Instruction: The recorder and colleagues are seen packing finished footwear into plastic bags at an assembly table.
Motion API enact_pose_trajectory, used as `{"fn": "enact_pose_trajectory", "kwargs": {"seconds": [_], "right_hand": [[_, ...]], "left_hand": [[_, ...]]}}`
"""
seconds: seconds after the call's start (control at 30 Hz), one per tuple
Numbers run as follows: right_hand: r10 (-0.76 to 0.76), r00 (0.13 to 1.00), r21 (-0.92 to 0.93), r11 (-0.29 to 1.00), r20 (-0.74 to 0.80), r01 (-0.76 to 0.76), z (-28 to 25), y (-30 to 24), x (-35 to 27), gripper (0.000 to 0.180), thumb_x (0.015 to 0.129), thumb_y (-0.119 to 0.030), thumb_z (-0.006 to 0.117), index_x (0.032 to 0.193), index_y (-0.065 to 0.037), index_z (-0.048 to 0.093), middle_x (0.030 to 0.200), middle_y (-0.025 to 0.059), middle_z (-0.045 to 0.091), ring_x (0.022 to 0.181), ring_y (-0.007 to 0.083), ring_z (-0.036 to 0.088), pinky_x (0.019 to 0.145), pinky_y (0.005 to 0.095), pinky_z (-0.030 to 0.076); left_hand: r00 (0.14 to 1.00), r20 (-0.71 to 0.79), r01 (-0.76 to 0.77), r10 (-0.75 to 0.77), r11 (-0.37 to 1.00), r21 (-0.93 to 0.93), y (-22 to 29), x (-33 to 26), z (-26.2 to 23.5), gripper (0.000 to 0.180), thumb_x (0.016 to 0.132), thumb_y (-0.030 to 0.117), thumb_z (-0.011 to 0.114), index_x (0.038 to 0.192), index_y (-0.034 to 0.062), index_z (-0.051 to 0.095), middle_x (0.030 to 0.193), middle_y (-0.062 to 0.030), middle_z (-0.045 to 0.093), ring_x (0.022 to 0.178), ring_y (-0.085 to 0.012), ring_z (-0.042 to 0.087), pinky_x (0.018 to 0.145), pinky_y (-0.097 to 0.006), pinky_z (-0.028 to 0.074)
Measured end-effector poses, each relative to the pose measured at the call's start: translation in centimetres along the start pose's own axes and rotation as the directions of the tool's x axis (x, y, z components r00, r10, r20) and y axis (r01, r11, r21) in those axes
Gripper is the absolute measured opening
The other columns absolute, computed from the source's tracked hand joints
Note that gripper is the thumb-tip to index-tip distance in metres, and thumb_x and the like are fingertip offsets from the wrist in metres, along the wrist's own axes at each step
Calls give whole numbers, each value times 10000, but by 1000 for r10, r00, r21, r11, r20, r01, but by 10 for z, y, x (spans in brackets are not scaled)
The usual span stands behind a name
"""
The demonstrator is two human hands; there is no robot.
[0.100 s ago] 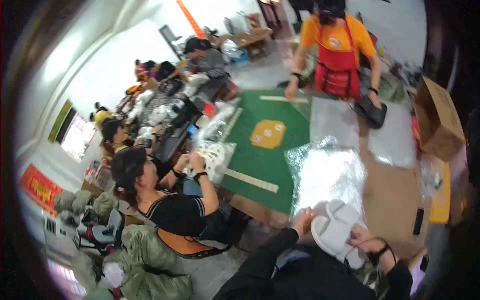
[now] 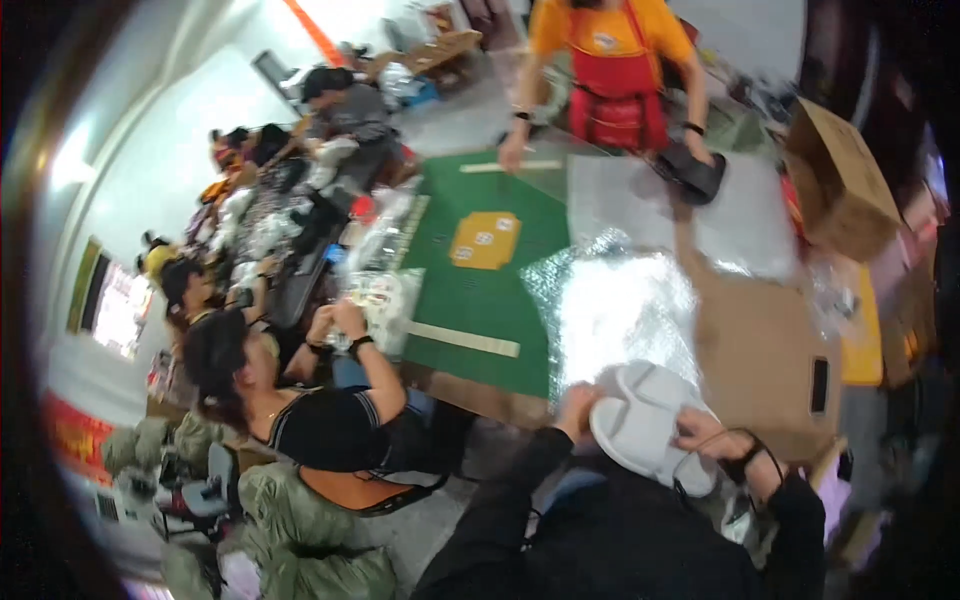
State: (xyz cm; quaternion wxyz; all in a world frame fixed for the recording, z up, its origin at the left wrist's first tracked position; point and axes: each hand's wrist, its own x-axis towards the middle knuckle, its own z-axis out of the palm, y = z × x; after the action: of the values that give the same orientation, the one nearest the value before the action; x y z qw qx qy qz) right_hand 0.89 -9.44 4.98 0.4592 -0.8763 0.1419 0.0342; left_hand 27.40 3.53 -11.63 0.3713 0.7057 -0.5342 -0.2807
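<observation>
A pair of white slippers point(image 2: 640, 432) is held in front of my body, at the near edge of the table. They overlap, so I cannot make out each one fully. My left hand point(image 2: 577, 410) grips their left edge with bent fingers. On the other side my right hand point(image 2: 712, 440), with a dark band at the wrist, closes on the strap area, and its fingertips are partly hidden. Just beyond the slippers lies a shiny bubble-wrap bag point(image 2: 622, 310), bright with glare.
A green board point(image 2: 530, 225) with a yellow centre covers the table's left part. Across the table, a person in a red apron point(image 2: 615, 90) handles a black item point(image 2: 690, 172). Another person point(image 2: 330, 420) sits at left. An open cardboard box point(image 2: 845, 180) stands far right.
The whole view has shifted, so the table and people appear further left and higher. Both my hands keep their grip on the slippers.
</observation>
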Motion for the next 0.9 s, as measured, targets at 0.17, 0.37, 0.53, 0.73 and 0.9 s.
{"fn": "enact_pose_trajectory", "kwargs": {"seconds": [0.17, 0.37, 0.53, 0.73, 0.9], "right_hand": [[-20, 1000, 149, 989, 16, 17, 7, 14, 7, 250, 782, -196, 617, 929, -8, 545, 824, 107, 492, 754, 228, 496, 669, 326, 410], [-54, 998, 320, 945, -42, 65, 17, 8, 6, 306, 772, -124, 606, 1049, -4, 555, 918, 97, 519, 711, 169, 502, 636, 297, 408], [23, 998, 381, 924, 64, -46, 13, -4, 9, 338, 766, -91, 593, 1094, -17, 557, 1044, 113, 534, 903, 187, 526, 781, 267, 409], [-155, 983, 332, 926, -96, 178, 14, -8, 18, 321, 750, -85, 590, 1061, -9, 567, 865, 112, 506, 768, 194, 517, 663, 284, 410], [-185, 981, 218, 957, -59, 193, 10, -7, 28, 294, 743, -85, 587, 1023, 4, 578, 807, 119, 485, 731, 198, 509, 634, 290, 404]], "left_hand": [[991, 16, -128, 135, 886, 446, 22, 34, -22, 205, 736, 258, 569, 764, 57, 598, 753, -162, 603, 739, -324, 592, 628, -394, 462], [989, -35, -102, 147, 823, 559, 50, 39, -38, 70, 778, 91, 483, 832, 48, 486, 634, -153, 563, 628, -334, 570, 560, -432, 443], [970, -242, 85, 27, 894, 439, 48, 30, -48, 70, 831, 99, 460, 833, 35, 488, 642, -194, 557, 635, -373, 556, 554, -465, 422], [912, -406, 67, 62, 952, 297, 45, 35, -62, 214, 868, 111, 449, 1029, 50, 576, 821, -180, 609, 762, -363, 560, 650, -441, 430], [885, -463, 127, -40, 979, 157, 51, 42, -70, 214, 879, 97, 444, 1013, 34, 598, 914, -182, 616, 846, -330, 584, 720, -391, 452]]}}
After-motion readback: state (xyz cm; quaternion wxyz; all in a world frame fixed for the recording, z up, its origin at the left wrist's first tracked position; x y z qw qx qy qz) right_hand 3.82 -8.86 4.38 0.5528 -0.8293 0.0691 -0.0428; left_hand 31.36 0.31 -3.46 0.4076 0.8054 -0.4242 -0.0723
